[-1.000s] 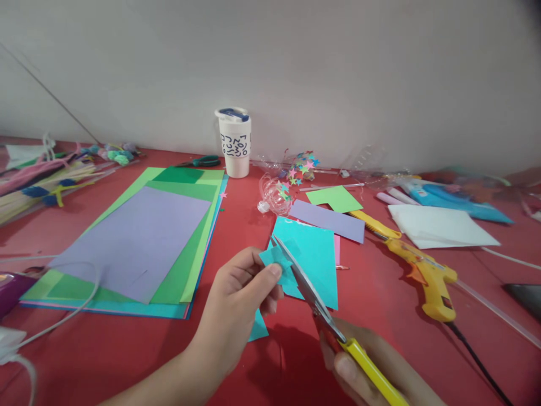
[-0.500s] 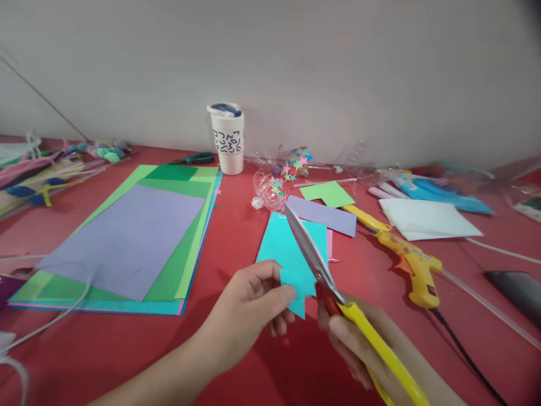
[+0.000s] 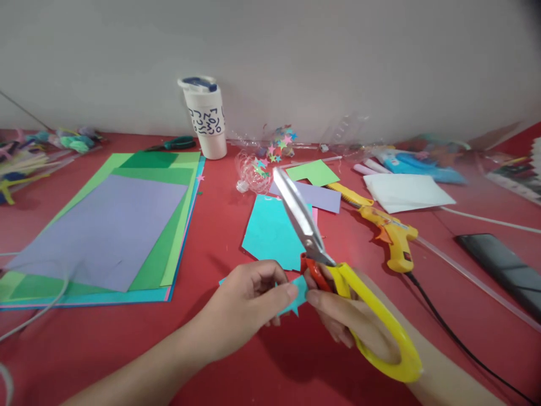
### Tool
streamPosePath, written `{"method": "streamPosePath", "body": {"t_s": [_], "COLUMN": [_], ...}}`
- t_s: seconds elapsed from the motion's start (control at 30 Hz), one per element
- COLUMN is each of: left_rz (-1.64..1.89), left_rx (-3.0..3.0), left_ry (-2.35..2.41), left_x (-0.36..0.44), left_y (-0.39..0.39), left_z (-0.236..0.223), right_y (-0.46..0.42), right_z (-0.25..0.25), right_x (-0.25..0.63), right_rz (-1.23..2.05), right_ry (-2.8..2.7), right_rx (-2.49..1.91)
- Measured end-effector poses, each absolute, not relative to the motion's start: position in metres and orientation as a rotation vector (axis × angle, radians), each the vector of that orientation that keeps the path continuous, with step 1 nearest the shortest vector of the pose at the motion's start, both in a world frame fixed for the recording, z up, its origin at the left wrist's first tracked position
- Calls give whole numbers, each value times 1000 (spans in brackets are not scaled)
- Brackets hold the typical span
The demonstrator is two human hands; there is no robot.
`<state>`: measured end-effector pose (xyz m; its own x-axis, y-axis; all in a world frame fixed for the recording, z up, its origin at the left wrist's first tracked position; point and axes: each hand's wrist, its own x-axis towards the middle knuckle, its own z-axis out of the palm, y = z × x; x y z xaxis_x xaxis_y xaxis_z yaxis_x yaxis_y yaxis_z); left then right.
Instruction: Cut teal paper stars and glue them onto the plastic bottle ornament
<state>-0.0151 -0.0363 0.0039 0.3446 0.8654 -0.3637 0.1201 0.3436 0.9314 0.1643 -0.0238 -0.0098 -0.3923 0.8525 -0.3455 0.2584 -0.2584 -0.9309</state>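
Observation:
My left hand (image 3: 253,304) pinches a small turquoise paper piece (image 3: 300,290) between thumb and fingers; a pointed corner sticks out below. Part of the piece is hidden behind the hand. Scissors (image 3: 302,217) with yellow and red handles sit in my right hand (image 3: 338,313), their blades together and pointing up and away to the left. My right thumb and fingertips are at the right edge of the small piece. Just beyond the hands, a larger turquoise sheet (image 3: 274,231) with cut corners lies on the red table (image 3: 211,366).
Stacked coloured sheets (image 3: 110,231) lie at left, a white cup (image 3: 207,118) behind them. A yellow glue gun (image 3: 395,237) with a black cord rests at right, beside a phone (image 3: 502,270). Star confetti (image 3: 279,144), purple paper (image 3: 325,197) and green paper (image 3: 313,171) lie mid-table.
My right hand has come left to the small turquoise piece, which has turned in my left fingers. The scissors have swung so their yellow handle loop shows broadside. The view has shifted slightly.

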Motion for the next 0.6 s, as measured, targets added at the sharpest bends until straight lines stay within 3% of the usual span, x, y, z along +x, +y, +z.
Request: {"method": "streamPosePath", "body": {"t_s": [0.17,0.43,0.6], "left_rz": [715,852,896], "left_rx": [1016,974,890], "left_ry": [1126,1125,1067], "left_x": [-9,-10,-8], "left_y": [-37,-37,-39], "left_z": [1,0,-1], "right_y": [-25,-24,-29], "right_z": [-19,-11,-15], "right_x": [167,162,163], "right_rz": [1605,1867,1703], "right_ry": [-1470,-1317,-1365], "right_rx": [-1298,-1168,-1276]}}
